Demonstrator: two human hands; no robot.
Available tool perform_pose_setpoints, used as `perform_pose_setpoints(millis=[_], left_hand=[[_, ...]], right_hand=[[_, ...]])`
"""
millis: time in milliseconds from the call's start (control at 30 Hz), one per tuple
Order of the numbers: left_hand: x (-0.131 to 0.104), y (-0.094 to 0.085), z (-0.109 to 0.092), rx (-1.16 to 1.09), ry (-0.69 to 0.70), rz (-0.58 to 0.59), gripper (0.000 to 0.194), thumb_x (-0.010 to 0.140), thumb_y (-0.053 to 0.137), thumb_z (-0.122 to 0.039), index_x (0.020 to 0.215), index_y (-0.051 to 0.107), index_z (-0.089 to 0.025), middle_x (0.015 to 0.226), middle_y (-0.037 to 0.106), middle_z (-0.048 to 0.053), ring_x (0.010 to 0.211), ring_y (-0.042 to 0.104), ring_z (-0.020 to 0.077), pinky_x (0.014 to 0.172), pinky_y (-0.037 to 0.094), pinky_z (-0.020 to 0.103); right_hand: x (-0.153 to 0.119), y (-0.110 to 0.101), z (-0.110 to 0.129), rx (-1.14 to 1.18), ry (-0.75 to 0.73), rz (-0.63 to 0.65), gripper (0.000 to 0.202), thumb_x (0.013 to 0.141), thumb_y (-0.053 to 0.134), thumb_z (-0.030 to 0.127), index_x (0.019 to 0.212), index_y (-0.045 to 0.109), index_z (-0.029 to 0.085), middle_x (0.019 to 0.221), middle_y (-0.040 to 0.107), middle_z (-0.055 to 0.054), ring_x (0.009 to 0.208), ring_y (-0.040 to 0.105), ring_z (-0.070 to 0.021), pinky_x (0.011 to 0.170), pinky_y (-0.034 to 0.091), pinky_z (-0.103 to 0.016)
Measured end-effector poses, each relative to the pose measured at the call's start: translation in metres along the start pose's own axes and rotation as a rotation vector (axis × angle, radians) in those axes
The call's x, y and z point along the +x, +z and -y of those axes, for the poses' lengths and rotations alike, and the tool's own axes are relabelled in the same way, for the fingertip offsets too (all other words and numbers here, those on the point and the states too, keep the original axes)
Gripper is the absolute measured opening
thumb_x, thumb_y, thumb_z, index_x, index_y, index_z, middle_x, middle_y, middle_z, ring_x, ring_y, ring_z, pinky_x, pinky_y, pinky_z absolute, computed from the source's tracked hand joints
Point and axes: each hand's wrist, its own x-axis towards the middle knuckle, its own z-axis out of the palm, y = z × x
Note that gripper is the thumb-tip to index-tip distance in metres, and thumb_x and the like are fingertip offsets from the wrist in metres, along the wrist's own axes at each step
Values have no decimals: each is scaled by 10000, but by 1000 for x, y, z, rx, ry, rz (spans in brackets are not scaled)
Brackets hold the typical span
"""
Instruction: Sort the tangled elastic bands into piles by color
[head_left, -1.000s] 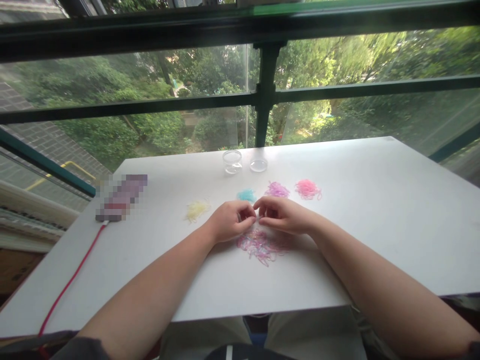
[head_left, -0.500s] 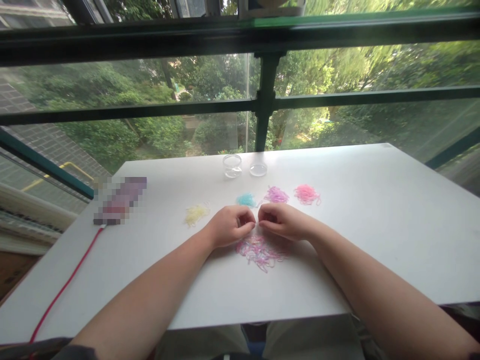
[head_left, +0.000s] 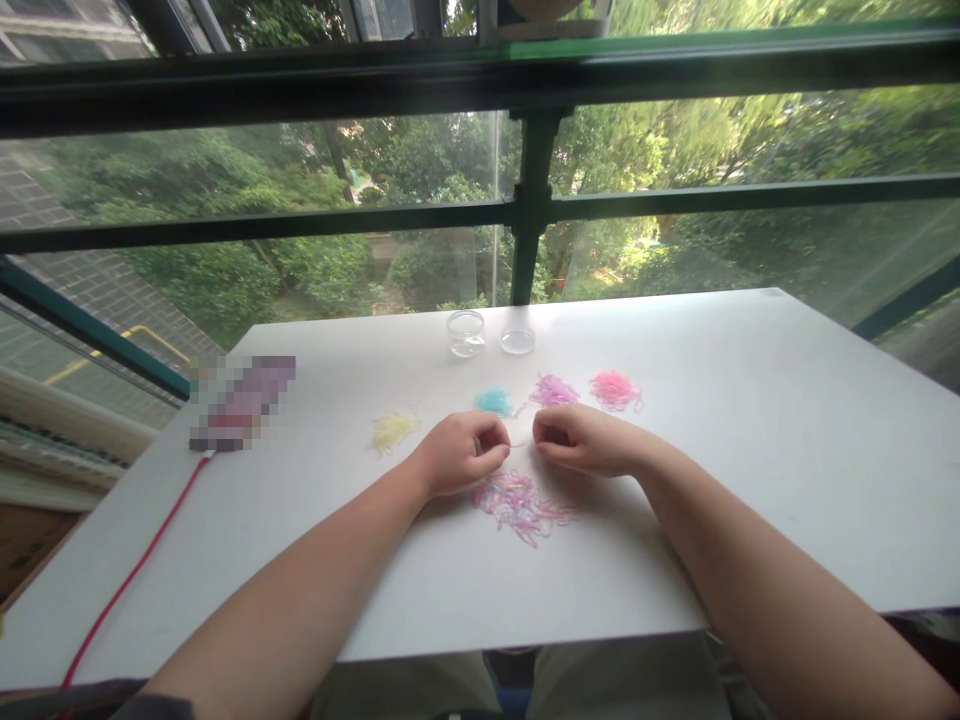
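Observation:
My left hand (head_left: 463,452) pinches a thin, pale rubber band (head_left: 517,445); a short bit of it sticks out past the fingertips. A small gap to the right, my right hand (head_left: 581,440) is closed, thumb against fingers; what it holds, if anything, is too small to make out. Just below both hands lies a mixed pile of small pink, purple and pale rubber bands (head_left: 521,508). Beyond the hands are sorted heaps: blue bands (head_left: 493,401), purple bands (head_left: 555,390) and pink bands (head_left: 613,390). Yellow bands (head_left: 393,431) lie left of my left hand.
A clear round container (head_left: 466,335) stands near the far edge of the white table (head_left: 787,450), beside a shallow clear lid or dish (head_left: 517,341). At the left is a blurred-out phone-like object (head_left: 251,400) with a red cable (head_left: 139,565). Windows with dark frames rise behind.
My right hand has moved a little to the right, away from my left. The pale band end now shows between them. My left hand has stayed almost in place.

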Motion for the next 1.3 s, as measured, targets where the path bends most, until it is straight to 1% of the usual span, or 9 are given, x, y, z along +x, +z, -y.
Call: perform_pose_setpoints(millis=[133, 233, 367, 533, 600, 700, 933, 1067, 1300], left_hand=[[0, 0, 0, 1, -4, 0, 87, 759, 551, -213, 749, 622, -164, 707, 636, 1, 600, 532, 91, 547, 413, 190], [0, 0, 0, 1, -4, 5, 90, 761, 547, -212, 750, 622, -164, 702, 635, 2, 602, 533, 92, 553, 417, 189], [0, 0, 0, 2, -2, 18, 94, 761, 543, -211, 754, 624, -163, 688, 628, 2, 606, 538, 95, 558, 421, 190], [1, 1, 0, 10, 5, 10, 98, 761, 542, -213, 758, 627, -165, 703, 629, 9, 628, 545, 105, 572, 431, 195], [1, 1, 0, 10, 4, 10, 95, 759, 544, -216, 751, 624, -165, 701, 629, 8, 628, 547, 106, 575, 433, 196], [1, 1, 0, 6, -4, 12, 92, 759, 542, -217, 743, 617, -166, 693, 629, 4, 620, 548, 104, 568, 429, 194], [1, 0, -2, 7, -7, 20, 96, 756, 543, -219, 744, 621, -165, 680, 637, 6, 606, 552, 109, 567, 431, 199], [1, -1, -3, 18, -12, 30, 104, 760, 543, -230, 756, 624, -165, 680, 640, 8, 603, 553, 112, 565, 431, 201], [1, 0, 1, 38, 10, 26, 98, 760, 540, -225, 741, 618, -168, 682, 631, 3, 602, 532, 109, 572, 421, 205]], right_hand=[[-2, -6, -4, -115, 140, -62, 59, 740, 525, 189, 698, 565, 175, 644, 599, -17, 547, 466, -123, 516, 325, -241], [-1, -5, -5, -154, 214, -117, 118, 756, 525, 204, 828, 616, 179, 657, 616, -17, 547, 486, -129, 508, 323, -239], [2, 1, -8, -168, 203, -157, 255, 785, 510, 210, 1018, 609, 186, 668, 619, -4, 557, 503, -128, 517, 327, -234], [13, 10, -11, -228, 217, -286, 399, 802, 513, 209, 1195, 581, 230, 700, 641, -12, 619, 543, -150, 571, 338, -247], [19, 11, -12, -262, 226, -296, 366, 816, 510, 219, 1162, 621, 260, 737, 664, -25, 679, 572, -172, 609, 353, -260], [26, 11, -11, -320, 249, -315, 269, 831, 496, 227, 1022, 682, 266, 804, 689, -41, 744, 598, -196, 636, 364, -274], [32, 16, -11, -432, 265, -376, 226, 854, 464, 239, 943, 670, 215, 842, 706, -72, 748, 605, -201, 616, 358, -272], [28, 13, -15, -396, 278, -446, 213, 843, 462, 222, 918, 660, 208, 826, 708, -67, 717, 601, -190, 617, 354, -269], [17, -6, -32, -290, 298, -578, 185, 796, 490, 211, 865, 662, 204, 731, 684, -28, 624, 566, -151, 573, 348, -241]])
